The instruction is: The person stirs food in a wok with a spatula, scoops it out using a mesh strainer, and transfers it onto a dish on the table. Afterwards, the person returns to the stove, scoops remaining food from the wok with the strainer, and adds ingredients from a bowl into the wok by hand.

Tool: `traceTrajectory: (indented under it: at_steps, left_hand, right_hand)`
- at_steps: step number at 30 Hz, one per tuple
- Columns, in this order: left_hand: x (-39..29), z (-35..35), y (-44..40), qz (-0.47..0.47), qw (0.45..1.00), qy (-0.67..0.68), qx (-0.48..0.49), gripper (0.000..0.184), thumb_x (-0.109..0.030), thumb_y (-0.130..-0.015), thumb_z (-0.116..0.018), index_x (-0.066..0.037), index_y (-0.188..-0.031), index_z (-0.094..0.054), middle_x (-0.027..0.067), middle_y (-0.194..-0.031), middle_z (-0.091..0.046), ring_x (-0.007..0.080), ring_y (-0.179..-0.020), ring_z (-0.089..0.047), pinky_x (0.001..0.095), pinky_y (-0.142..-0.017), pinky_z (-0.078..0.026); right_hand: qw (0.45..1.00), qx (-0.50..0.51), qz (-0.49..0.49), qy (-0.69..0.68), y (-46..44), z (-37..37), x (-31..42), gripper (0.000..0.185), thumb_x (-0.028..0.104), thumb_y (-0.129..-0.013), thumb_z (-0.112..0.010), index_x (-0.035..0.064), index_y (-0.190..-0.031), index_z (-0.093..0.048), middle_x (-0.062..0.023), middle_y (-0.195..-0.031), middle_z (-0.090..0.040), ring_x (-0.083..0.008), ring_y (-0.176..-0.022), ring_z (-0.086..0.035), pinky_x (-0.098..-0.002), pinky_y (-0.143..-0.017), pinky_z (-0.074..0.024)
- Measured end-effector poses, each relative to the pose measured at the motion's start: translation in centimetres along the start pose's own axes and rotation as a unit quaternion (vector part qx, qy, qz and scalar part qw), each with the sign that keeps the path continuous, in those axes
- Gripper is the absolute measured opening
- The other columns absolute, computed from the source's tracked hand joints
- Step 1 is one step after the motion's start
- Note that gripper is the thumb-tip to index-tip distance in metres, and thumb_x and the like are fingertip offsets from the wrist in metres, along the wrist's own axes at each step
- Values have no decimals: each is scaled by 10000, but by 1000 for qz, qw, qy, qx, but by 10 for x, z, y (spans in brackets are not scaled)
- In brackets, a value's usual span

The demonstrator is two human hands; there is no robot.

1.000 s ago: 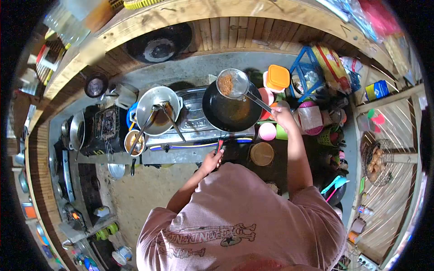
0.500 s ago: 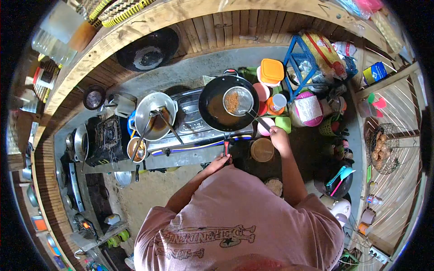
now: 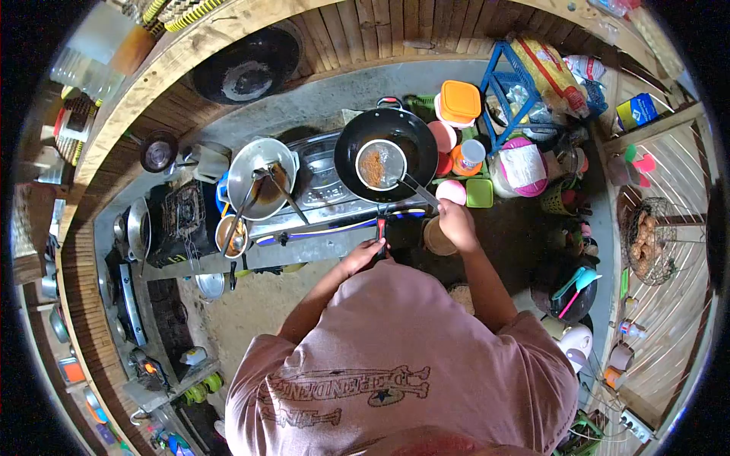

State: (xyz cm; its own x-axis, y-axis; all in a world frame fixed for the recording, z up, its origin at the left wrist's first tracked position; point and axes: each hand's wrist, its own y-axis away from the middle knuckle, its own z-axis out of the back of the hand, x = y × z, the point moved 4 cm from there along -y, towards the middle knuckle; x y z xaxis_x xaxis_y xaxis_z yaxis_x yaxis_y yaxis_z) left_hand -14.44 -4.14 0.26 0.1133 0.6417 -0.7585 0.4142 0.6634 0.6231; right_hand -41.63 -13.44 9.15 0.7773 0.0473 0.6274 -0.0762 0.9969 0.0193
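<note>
My right hand (image 3: 456, 225) is closed around the long handle of a round wire strainer (image 3: 389, 161). Brown crumbly bits (image 3: 372, 169) lie in the strainer's mesh, mostly on its left side. The strainer is over the black wok (image 3: 351, 140); whether it touches the bottom I cannot tell. Dark brownish liquid shows in the wok beside the strainer. With fingers wrapped round it, my left hand (image 3: 363, 257) grips the wok's red and black handle (image 3: 382, 226). The wok sits on the right side of a silver gas stove (image 3: 318, 178).
Left of the wok is a metal pot (image 3: 242, 163) with utensils in brown liquid, near a small bowl (image 3: 224, 242). Lidded containers, one orange-topped (image 3: 460, 101), crowd the right side by a blue rack (image 3: 496, 95). A second black wok (image 3: 247, 64) hangs behind.
The strainer has moved left and toward me within the wok, and my right hand went left with it. My left hand keeps its grip. The camera view has shifted slightly.
</note>
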Motion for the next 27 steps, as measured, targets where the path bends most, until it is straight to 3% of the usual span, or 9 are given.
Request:
traceTrajectory:
  at_steps: [3, 4, 10, 16, 27]
  left_hand:
    - [8, 4, -3, 16, 999, -14, -28, 567, -527, -996, -520, -7, -1181, -650, 53, -1106, -657, 150, -1012, -585, 305, -929, -466]
    - [-5, 1, 5, 22, 999, -30, -19, 563, -518, -993, -533, 0, -1182, -646, 68, -1094, -671, 162, -1005, -596, 315, -926, -472]
    - [19, 8, -6, 34, 999, -13, -8, 545, -486, -974, -589, 10, -1193, -639, 85, -1092, -681, 174, -997, -608, 318, -908, -485]
    - [3, -1, -1, 2, 997, -76, -7, 524, -471, -971, -601, -5, -1209, -634, 78, -1091, -681, 161, -991, -607, 314, -896, -486]
    - [-11, -9, 16, 15, 999, -21, -34, 552, -487, -983, -572, -4, -1246, -619, 73, -1154, -665, 151, -1048, -599, 291, -925, -470]
  right_hand:
    - [999, 43, 4, 22, -7, -3, 15, 203, 205, -951, -523, 44, -905, -638, -234, -829, -653, -437, -809, -643, -536, -704, -492]
    - [997, 67, -26, 41, -9, -2, 18, 192, 208, -952, -536, 77, -994, -670, -209, -897, -674, -423, -864, -651, -515, -748, -508]
    - [994, 84, -55, 39, -13, -5, 21, 217, 232, -948, -539, 88, -1014, -687, -203, -912, -683, -414, -881, -658, -514, -766, -515]
    - [995, 75, -55, 26, -15, -9, 10, 214, 216, -950, -532, 92, -1012, -694, -204, -902, -684, -407, -873, -661, -499, -758, -520]
    - [995, 72, -57, 38, -12, -7, 11, 225, 226, -944, -550, 92, -1040, -704, -195, -914, -692, -387, -869, -671, -482, -759, -525]
